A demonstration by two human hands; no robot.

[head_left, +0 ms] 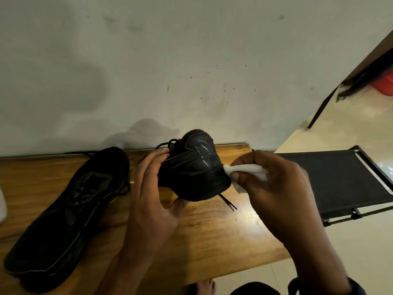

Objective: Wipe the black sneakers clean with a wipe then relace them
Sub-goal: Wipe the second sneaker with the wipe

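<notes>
Head view: wiping one black sneaker [193,173], held up off the tabletop [212,235]
Left hand [148,188] clasps the shoe from the side, angled so its shiny face meets the right hand [274,184], which pinches a white wipe [244,169] against the near edge; loose lace [228,202] dangles between the hands; second sneaker [70,211] lies on the tabletop left of the left hand, probably waiting its turn

Second sneaker [63,211] on table [212,241], left of held sneaker [193,169].

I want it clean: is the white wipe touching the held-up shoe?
Touching. Head view shows the wipe, pinched in the right hand, pressed against the held sneaker.
</notes>
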